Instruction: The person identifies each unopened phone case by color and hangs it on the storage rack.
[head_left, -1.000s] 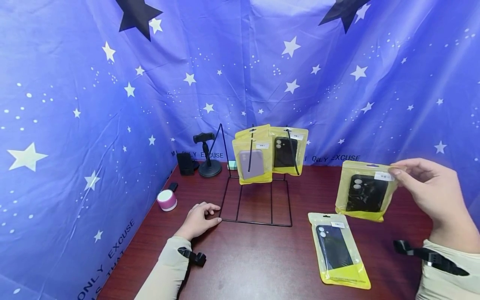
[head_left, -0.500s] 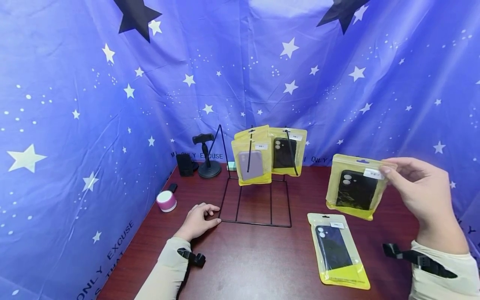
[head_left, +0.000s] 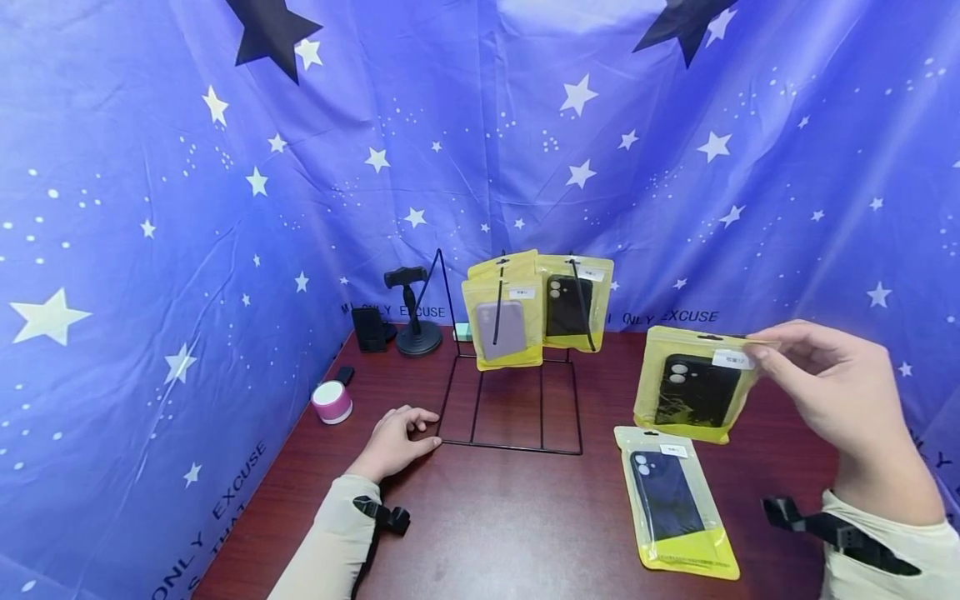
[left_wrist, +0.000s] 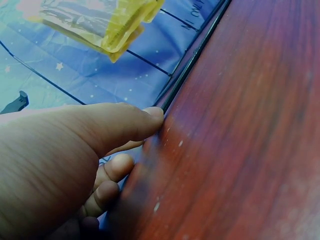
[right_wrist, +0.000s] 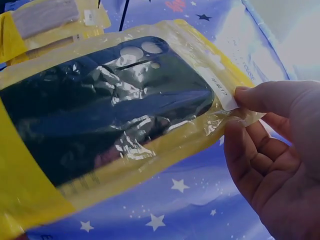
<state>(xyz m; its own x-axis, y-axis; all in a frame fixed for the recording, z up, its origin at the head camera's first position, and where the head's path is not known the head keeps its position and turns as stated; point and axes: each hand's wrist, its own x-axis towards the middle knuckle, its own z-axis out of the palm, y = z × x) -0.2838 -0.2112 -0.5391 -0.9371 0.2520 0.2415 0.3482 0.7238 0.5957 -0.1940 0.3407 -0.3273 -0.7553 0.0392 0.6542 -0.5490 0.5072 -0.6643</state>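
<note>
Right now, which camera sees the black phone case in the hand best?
The right wrist view: the packaged black phone case fills it, camera holes and label clear, pinched at its top corner by the right hand. The head view shows it small but whole. The left wrist view does not show it.

pink speaker (head_left: pixel 333 402) — table's left | phone holder (head_left: pixel 411 312) — back | starry backdrop (head_left: pixel 150 208)

The yellow-edged clear plastic pouch (right_wrist: pixel 125 125) is glossy and crinkled over a smooth black phone case (right_wrist: pixel 100 105) — thin black metal wire rack (head_left: pixel 510 417), polished reddish wood-look tabletop (head_left: pixel 510 517), soft blue starred cloth backdrop (head_left: pixel 150 208).
</note>
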